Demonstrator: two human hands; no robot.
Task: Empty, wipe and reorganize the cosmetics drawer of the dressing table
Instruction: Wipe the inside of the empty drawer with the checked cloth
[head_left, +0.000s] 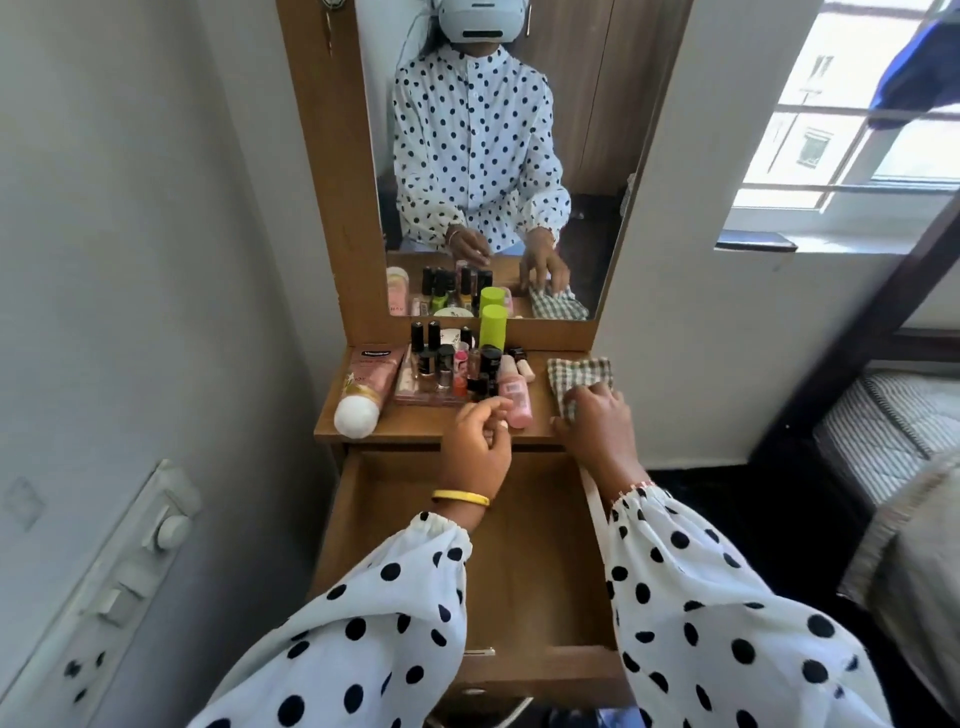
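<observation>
The wooden drawer (540, 545) of the dressing table is pulled out below me, and its inside is bare. Cosmetics crowd the tabletop (415, 425): a pink Vaseline tube (363, 384), several dark nail polish bottles (441, 358), a lime green bottle (493, 327) and a pink bottle (514, 397). My left hand (475, 447) hovers over the table's front edge, fingers loosely curled, one fingertip beside the pink bottle. My right hand (597, 426) lies on the near end of a green checked cloth (576, 370) on the right of the tabletop, its bent fingers gathering the fabric.
A mirror (493, 156) rises behind the tabletop. A wall with a switch panel (130, 561) stands close on the left. On the right are a dark bed frame and striped mattress (893, 431), below a window (857, 130).
</observation>
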